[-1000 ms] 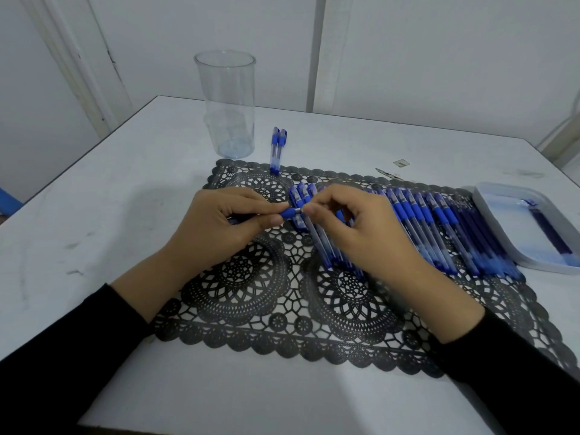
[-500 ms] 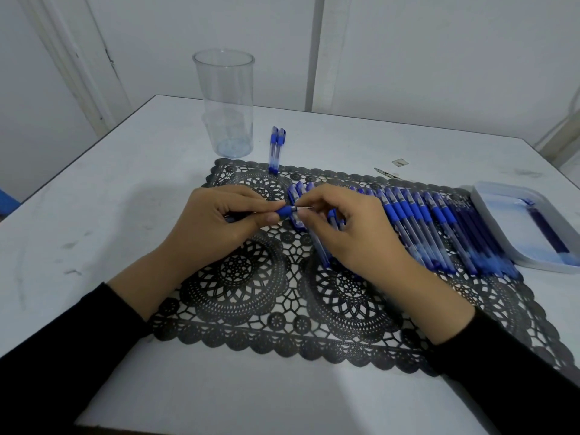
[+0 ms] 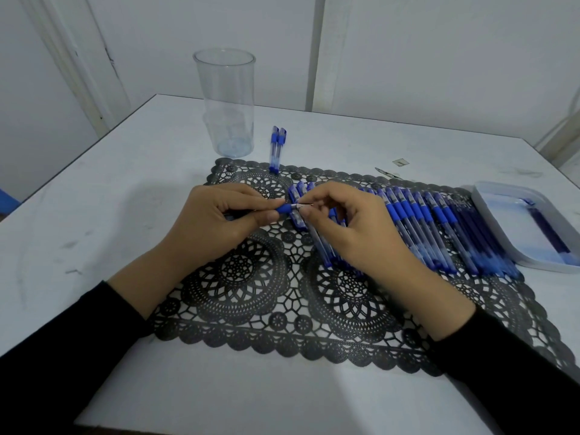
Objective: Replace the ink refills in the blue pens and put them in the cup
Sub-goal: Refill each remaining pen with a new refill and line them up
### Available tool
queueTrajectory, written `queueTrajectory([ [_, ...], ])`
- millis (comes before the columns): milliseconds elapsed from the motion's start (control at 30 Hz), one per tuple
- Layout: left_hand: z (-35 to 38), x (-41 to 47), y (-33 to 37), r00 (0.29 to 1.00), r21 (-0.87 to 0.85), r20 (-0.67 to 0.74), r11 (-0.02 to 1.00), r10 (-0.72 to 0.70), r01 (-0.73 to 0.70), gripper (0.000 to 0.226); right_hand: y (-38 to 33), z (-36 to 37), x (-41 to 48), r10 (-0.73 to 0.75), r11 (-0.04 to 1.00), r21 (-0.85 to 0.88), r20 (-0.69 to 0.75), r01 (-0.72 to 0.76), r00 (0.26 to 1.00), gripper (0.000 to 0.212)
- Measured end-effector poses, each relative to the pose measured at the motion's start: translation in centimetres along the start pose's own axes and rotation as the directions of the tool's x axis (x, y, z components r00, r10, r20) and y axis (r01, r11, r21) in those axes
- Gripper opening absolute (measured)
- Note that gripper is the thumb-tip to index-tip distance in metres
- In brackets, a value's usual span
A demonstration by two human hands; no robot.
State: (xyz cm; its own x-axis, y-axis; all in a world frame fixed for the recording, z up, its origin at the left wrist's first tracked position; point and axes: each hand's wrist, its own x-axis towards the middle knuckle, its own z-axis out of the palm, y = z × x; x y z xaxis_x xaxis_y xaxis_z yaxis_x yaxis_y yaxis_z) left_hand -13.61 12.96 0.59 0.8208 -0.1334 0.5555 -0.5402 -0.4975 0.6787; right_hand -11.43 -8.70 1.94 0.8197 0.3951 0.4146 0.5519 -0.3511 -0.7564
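My left hand (image 3: 216, 226) grips a blue pen (image 3: 284, 209) by its barrel, its blue grip end pointing right. My right hand (image 3: 351, 227) pinches the metal tip and thin refill that stick out of that end. Both hands hover over a black lace placemat (image 3: 276, 309). A row of several blue pens (image 3: 417, 224) lies across the mat behind my right hand. Two more blue pens (image 3: 276, 149) lie side by side near the clear plastic cup (image 3: 226, 105), which stands at the back left.
A white tray (image 3: 514, 227) with dark blue refills sits at the right end of the mat. Small scraps (image 3: 400, 162) lie on the white table (image 3: 94, 189) behind the pens. The table's left edge runs diagonally close to the cup.
My right hand has drawn slightly right, so a short length of thin refill now shows between the pen's blue end and my fingertips. The left hand has stayed put.
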Motion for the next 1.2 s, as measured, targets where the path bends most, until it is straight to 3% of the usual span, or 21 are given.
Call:
queueTrajectory([
  [133, -0.2, 0.0, -0.1, 1.0, 0.016, 0.013, 1.0, -0.012, 0.012, 0.031, 0.0, 0.1, 0.2, 0.022, 0.999, -0.044, 0.01, -0.022, 1.0, 0.011],
  [233, -0.8, 0.3, -0.4, 0.997, 0.039, -0.026, 0.996, -0.074, 0.075, 0.029, -0.1, 0.3, 0.3, -0.008, 0.972, -0.237, 0.017, 0.012, 1.0, 0.024],
  [333, -1.3, 0.3, -0.6, 0.991, 0.044, -0.062, 0.991, -0.123, 0.126, 0.027, 0.1, 0.7, 0.4, -0.064, 0.869, -0.481, 0.126, 0.117, 0.99, 0.032],
  [600, -1.3, 0.1, -0.8, 0.985, 0.037, -0.062, 0.986, -0.16, 0.162, 0.026, -0.6, 1.6, 0.9, 0.032, 0.686, -0.702, 0.29, 0.189, 0.957, 0.03],
  [833, -1.3, 0.1, -0.9, 0.983, 0.038, -0.056, 0.984, -0.173, 0.175, 0.026, -1.0, 1.8, 1.2, 0.076, 0.667, -0.729, 0.269, 0.152, 0.96, 0.023],
  [1200, -1.4, 0.1, -1.0, 0.983, 0.047, -0.055, 0.983, -0.175, 0.177, 0.025, -0.7, 1.4, 1.0, -0.019, 0.721, -0.652, 0.321, 0.236, 0.947, 0.029],
])
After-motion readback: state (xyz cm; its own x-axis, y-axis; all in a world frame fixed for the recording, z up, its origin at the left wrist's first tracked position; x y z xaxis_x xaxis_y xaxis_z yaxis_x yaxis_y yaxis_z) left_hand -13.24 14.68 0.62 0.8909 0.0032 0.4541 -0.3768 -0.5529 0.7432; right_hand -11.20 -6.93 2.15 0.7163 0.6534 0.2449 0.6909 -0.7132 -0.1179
